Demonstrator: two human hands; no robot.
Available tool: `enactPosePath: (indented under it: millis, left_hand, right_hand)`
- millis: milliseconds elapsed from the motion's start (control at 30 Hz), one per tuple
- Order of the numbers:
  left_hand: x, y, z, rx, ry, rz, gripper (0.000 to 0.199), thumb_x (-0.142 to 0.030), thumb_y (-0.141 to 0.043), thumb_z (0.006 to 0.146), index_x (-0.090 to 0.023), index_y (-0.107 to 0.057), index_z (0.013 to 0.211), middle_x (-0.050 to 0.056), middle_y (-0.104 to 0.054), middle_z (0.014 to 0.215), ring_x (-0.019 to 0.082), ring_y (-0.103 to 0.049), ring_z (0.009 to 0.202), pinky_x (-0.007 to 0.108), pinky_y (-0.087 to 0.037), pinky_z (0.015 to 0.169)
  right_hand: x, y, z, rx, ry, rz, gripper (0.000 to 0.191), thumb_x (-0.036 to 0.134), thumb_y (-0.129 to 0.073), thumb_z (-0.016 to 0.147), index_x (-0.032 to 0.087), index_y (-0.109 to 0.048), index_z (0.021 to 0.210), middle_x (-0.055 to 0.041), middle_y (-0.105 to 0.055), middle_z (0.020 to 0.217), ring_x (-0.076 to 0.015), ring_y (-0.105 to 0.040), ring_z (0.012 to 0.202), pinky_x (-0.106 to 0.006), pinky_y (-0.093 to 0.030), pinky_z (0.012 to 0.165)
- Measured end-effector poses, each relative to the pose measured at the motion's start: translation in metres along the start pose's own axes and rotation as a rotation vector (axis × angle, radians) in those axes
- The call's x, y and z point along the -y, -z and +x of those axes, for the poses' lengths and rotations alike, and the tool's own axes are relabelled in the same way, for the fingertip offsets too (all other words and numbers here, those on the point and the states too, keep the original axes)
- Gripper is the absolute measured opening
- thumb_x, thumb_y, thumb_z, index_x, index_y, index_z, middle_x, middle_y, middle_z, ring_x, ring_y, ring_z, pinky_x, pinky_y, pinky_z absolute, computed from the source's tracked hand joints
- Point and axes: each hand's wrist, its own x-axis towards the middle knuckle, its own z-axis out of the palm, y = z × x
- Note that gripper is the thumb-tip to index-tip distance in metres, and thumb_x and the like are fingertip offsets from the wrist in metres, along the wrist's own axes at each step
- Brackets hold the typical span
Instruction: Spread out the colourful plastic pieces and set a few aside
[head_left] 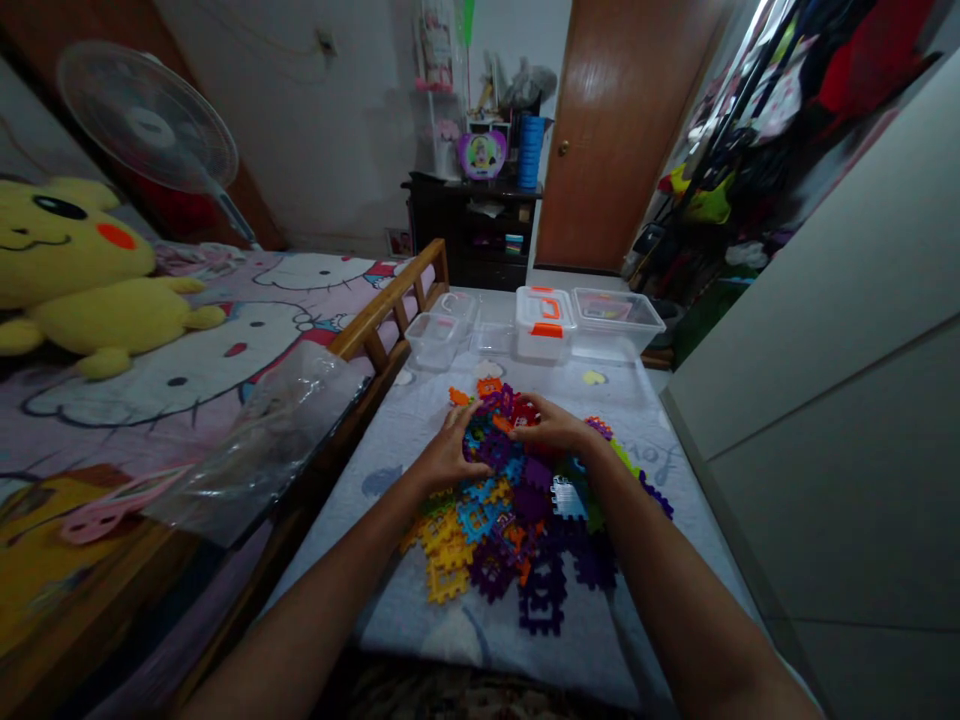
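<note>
Purple, yellow and blue heap: interlocking plastic tiles (531,503) lie in one loose spread at the middle of a pale printed sheet (326,565), with orange, red and green pieces mixed in.

Left hand (446,455): resting on the near left side of the heap's top, fingers curved down over the tiles; whether it grips one, I cannot tell.

Right hand (551,425): arched over the heap's far right side, fingers reaching left toward a red tile (525,413); it looks neither clenched nor released, and any grip is hidden.

Step in hand: both hands are working in the heap's far half, and no tile shows lifted clear of it.

Far end: two see-through tubs (433,340) stand left of a white box with orange latches (544,322), and a larger see-through tub (616,320) stands to its right.

Left side: a wooden bed rail (390,310) separates the sheet from a bed with a yellow plush toy (90,280) and a crumpled plastic bag (262,440).

Beyond: a brown door (619,130) closes the far right.
</note>
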Motion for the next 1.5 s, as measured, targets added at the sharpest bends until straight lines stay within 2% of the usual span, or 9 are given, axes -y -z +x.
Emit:
enactPosePath:
  millis: [267, 467, 767, 900, 1000, 1100, 1200, 1300, 1500]
  left_hand:
    - [-0.004, 0.004, -0.009, -0.107, -0.081, -0.03, 0.1, -0.036, -0.085, 0.064, -0.021, -0.035, 0.15, 0.014, -0.039, 0.148, 0.033, -0.036, 0.143, 0.051, -0.028, 0.121]
    - [-0.031, 0.015, -0.01, -0.191, -0.175, -0.048, 0.077, -0.03, -0.074, 0.075, -0.024, -0.042, 0.145, 0.012, -0.045, 0.146, 0.03, -0.04, 0.141, 0.049, -0.031, 0.121]
    - [-0.064, 0.005, -0.006, 0.072, -0.318, 0.012, 0.061, -0.04, -0.079, 0.076, -0.027, -0.058, 0.132, 0.009, -0.054, 0.141, 0.029, -0.05, 0.133, 0.048, -0.039, 0.115]
    - [-0.05, 0.011, 0.004, 0.032, -0.253, 0.022, 0.06, -0.051, -0.078, 0.074, -0.026, -0.062, 0.126, 0.011, -0.052, 0.143, 0.031, -0.048, 0.135, 0.049, -0.037, 0.115]
    - [-0.035, 0.02, 0.03, -0.071, -0.185, 0.009, 0.045, -0.049, -0.064, 0.086, -0.024, -0.063, 0.124, 0.01, -0.055, 0.138, 0.028, -0.049, 0.133, 0.045, -0.037, 0.116]
    - [-0.019, 0.024, 0.067, -0.098, -0.07, 0.127, 0.043, -0.05, -0.056, 0.09, -0.021, -0.066, 0.12, 0.01, -0.055, 0.137, 0.027, -0.049, 0.132, 0.043, -0.035, 0.116]
    - [-0.005, 0.018, 0.097, 0.001, 0.056, 0.28, 0.045, -0.053, -0.055, 0.09, -0.023, -0.066, 0.121, 0.009, -0.058, 0.133, 0.028, -0.047, 0.133, 0.044, -0.035, 0.114]
    - [0.003, 0.007, 0.107, 0.106, 0.154, 0.339, 0.048, -0.06, -0.054, 0.088, -0.025, -0.067, 0.118, 0.008, -0.061, 0.128, 0.029, -0.051, 0.126, 0.046, -0.038, 0.11]
    - [-0.001, -0.001, 0.09, 0.188, 0.006, 0.16, 0.052, -0.062, -0.051, 0.088, -0.021, -0.069, 0.114, 0.009, -0.066, 0.121, 0.029, -0.058, 0.119, 0.042, -0.042, 0.108]
  right_hand:
    - [0.027, -0.012, -0.005, 0.071, 0.14, 0.068, 0.074, 0.031, -0.079, 0.071, 0.02, -0.049, 0.138, -0.0098, -0.061, 0.128, -0.0218, -0.061, 0.108, -0.04, -0.051, 0.096]
    - [0.044, -0.012, -0.037, 0.022, 0.23, 0.086, 0.068, 0.019, -0.066, 0.074, 0.021, -0.045, 0.139, -0.0098, -0.058, 0.128, -0.0184, -0.06, 0.101, -0.034, -0.055, 0.085]
    - [0.018, -0.005, -0.09, -0.373, 0.158, -0.008, 0.018, 0.023, -0.055, 0.079, 0.021, -0.061, 0.096, -0.0047, -0.068, 0.095, -0.0204, -0.064, 0.09, -0.039, -0.052, 0.087]
    - [0.0, 0.019, -0.127, -0.429, 0.058, -0.093, 0.027, 0.033, -0.057, 0.084, 0.022, -0.062, 0.108, -0.0092, -0.068, 0.109, -0.0253, -0.064, 0.104, -0.044, -0.05, 0.096]
    - [-0.02, 0.022, -0.16, -0.378, 0.034, -0.28, 0.056, 0.044, -0.067, 0.079, 0.025, -0.055, 0.13, -0.0128, -0.056, 0.136, -0.0318, -0.05, 0.131, -0.052, -0.038, 0.11]
    - [-0.044, 0.004, -0.186, -0.317, -0.035, -0.453, 0.101, 0.049, -0.08, 0.065, 0.03, -0.032, 0.153, -0.0156, -0.03, 0.159, -0.039, -0.027, 0.147, -0.059, -0.029, 0.115]
    - [-0.058, -0.023, -0.196, -0.305, -0.067, -0.563, 0.123, 0.05, -0.085, 0.058, 0.034, -0.016, 0.158, -0.0151, -0.019, 0.164, -0.0435, -0.015, 0.15, -0.064, -0.027, 0.113]
    - [-0.055, -0.042, -0.191, -0.311, -0.093, -0.617, 0.127, 0.046, -0.086, 0.056, 0.033, -0.014, 0.159, -0.0165, -0.021, 0.163, -0.047, -0.018, 0.148, -0.066, -0.025, 0.112]
    - [-0.034, -0.044, -0.171, -0.312, -0.054, -0.602, 0.109, 0.036, -0.08, 0.062, 0.031, -0.025, 0.156, -0.0141, -0.035, 0.158, -0.0404, -0.034, 0.142, -0.058, -0.031, 0.111]
